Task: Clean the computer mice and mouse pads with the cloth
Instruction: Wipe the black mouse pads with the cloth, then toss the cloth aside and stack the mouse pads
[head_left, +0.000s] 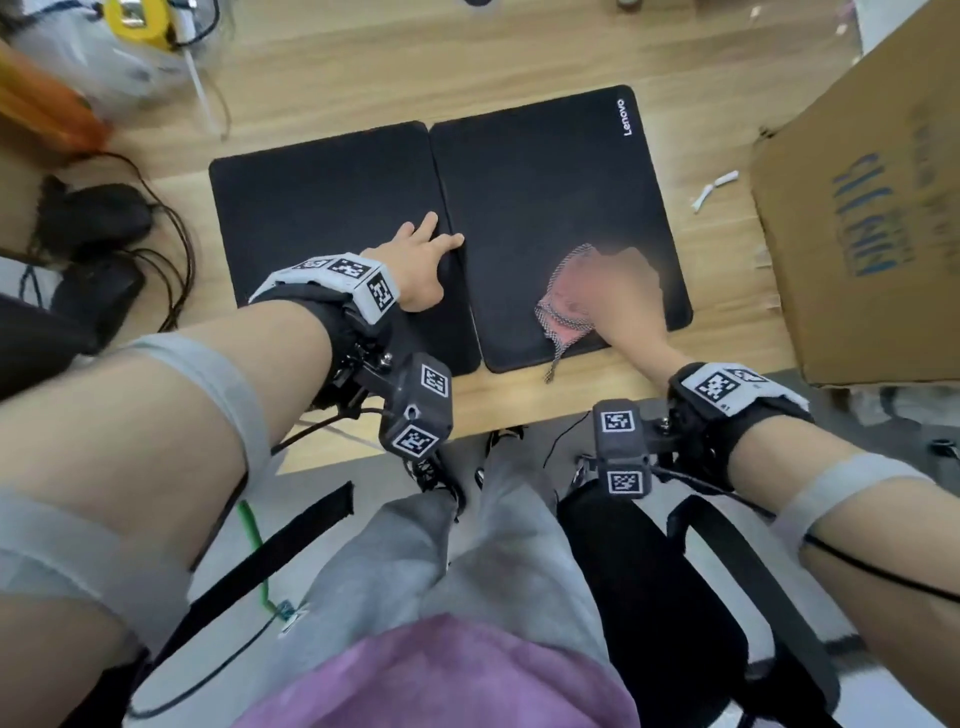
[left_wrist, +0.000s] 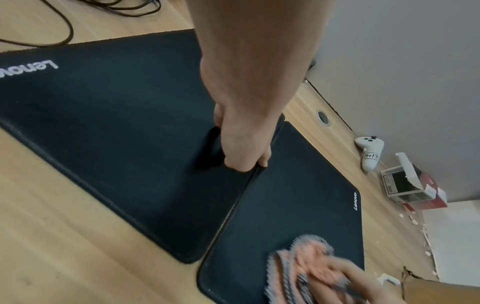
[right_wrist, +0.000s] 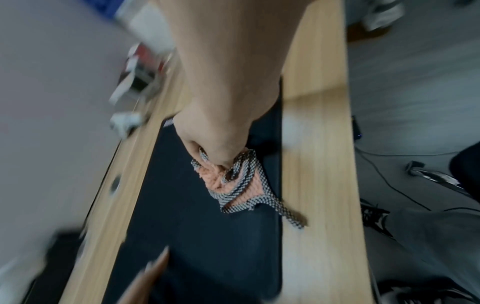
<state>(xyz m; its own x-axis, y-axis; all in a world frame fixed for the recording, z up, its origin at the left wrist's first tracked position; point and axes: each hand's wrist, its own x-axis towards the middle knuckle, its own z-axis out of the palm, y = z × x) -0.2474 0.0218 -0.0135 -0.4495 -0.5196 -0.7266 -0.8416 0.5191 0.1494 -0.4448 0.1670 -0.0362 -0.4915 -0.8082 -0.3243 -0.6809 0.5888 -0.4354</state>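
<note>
wiping the right mouse pad (head_left: 545, 208), the right hand (head_left: 623, 280) grips the bunched cloth (head_left: 563, 306) on its near half; the unwiped far half lies straight ahead along the pad's long axis. left hand (head_left: 421, 260) presses flat-fingered across both pads' touching edges.

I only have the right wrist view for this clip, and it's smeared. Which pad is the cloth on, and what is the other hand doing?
Observer: The cloth is on the right mouse pad, gripped by the right hand.
Reviewer: And the left hand?
Observer: The left hand presses down with spread fingers where the left mouse pad meets the right one.
Reviewer: Any mice on the pads?
Observer: None; two dark mice sit left of the pads, among cables.
</note>
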